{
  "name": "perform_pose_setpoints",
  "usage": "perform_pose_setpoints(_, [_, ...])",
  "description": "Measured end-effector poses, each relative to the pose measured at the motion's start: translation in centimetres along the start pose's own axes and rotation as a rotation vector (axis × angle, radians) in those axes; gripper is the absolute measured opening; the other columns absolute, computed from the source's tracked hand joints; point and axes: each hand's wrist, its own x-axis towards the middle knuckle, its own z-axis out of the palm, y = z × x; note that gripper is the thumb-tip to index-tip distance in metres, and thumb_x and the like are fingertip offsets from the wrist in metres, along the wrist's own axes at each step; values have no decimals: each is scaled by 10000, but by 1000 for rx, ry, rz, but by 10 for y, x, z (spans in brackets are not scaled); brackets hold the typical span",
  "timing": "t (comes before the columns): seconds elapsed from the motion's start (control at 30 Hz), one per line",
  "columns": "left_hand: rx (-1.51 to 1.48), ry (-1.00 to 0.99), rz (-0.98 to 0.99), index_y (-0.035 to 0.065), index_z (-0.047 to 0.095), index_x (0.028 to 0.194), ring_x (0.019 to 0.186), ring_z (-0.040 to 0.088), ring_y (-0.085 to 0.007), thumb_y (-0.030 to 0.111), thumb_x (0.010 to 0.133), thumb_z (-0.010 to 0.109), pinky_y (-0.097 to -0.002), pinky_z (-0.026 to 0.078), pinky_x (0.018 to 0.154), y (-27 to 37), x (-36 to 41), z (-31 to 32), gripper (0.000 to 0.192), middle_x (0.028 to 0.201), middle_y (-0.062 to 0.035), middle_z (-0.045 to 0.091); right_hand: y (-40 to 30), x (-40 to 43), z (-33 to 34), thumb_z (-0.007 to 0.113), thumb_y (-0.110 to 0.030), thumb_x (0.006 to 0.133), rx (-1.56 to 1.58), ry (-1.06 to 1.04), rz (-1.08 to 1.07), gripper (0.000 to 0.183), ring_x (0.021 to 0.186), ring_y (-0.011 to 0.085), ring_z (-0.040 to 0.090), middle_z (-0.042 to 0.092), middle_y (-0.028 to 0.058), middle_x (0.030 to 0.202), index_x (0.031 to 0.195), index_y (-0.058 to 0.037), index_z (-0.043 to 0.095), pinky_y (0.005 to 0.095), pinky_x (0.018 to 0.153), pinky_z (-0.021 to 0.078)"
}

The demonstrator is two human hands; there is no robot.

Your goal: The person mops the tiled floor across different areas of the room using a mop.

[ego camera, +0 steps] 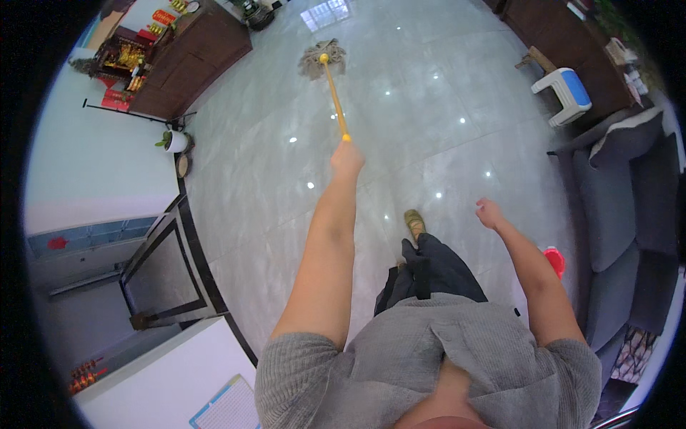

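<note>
My left hand (347, 157) is closed around the end of a yellow mop handle (336, 99), with the arm stretched out ahead. At the handle's far end, a grey-brown string mop head (323, 58) lies spread on the glossy grey tile floor (257, 177). My right hand (489, 213) hangs to the right above the floor, apart from the mop. Its fingers are partly curled, and nothing shows in them. Beneath the hands, one foot in an olive shoe (415, 224) steps forward on the tiles.
On the right stand a dark grey sofa (608, 209), a white-and-blue plastic stool (569, 94) and a red object (555, 261). A brown wooden cabinet (195, 61) is at the upper left, near a white potted plant (176, 141). A dark-framed doorway (195, 252) opens at left.
</note>
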Motion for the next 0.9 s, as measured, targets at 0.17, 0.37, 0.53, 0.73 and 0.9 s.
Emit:
perform_pose_setpoints(0.17, [-29, 0, -32, 18, 580, 942, 840, 599, -287, 164, 743, 511, -359, 482, 690, -5, 8, -24, 256, 912, -141, 608, 15, -35, -15, 552, -184, 704, 74, -130, 187, 272, 925, 316, 547, 594, 164, 943, 938, -52, 597, 371, 807, 434])
perform_pose_setpoints(0.37, [41, -15, -64, 6, 503, 942, 779, 595, -338, 112, 739, 520, -422, 472, 667, -132, -194, 73, 230, 839, -185, 597, -40, -22, 44, 525, -259, 692, 70, -292, -122, 337, 919, 310, 555, 602, 158, 946, 944, -54, 615, 376, 816, 431])
perform_pose_setpoints(0.53, [18, -284, -284, 51, 462, 1013, 751, 586, -359, 117, 749, 497, -457, 455, 654, -160, -431, 109, 275, 813, -205, 586, -147, -15, 106, 533, -209, 702, 123, -283, -332, 289, 804, 300, 589, 617, 155, 854, 934, -49, 597, 357, 713, 469])
perform_pose_setpoints(0.73, [-82, -488, -430, 99, 467, 987, 658, 590, -351, 347, 843, 404, -474, 437, 560, -198, -725, 69, 294, 710, -199, 584, -268, -75, 190, 542, -219, 701, -40, -624, -779, 288, 836, 309, 583, 607, 163, 894, 941, -68, 593, 378, 745, 457])
perform_pose_setpoints(0.9, [-18, -656, -512, 97, 463, 998, 638, 586, -357, 301, 818, 433, -470, 445, 573, -226, -847, 114, 274, 695, -177, 589, -276, -124, 218, 551, -208, 685, 44, -773, -885, 276, 799, 305, 590, 619, 154, 859, 912, -61, 603, 382, 709, 463])
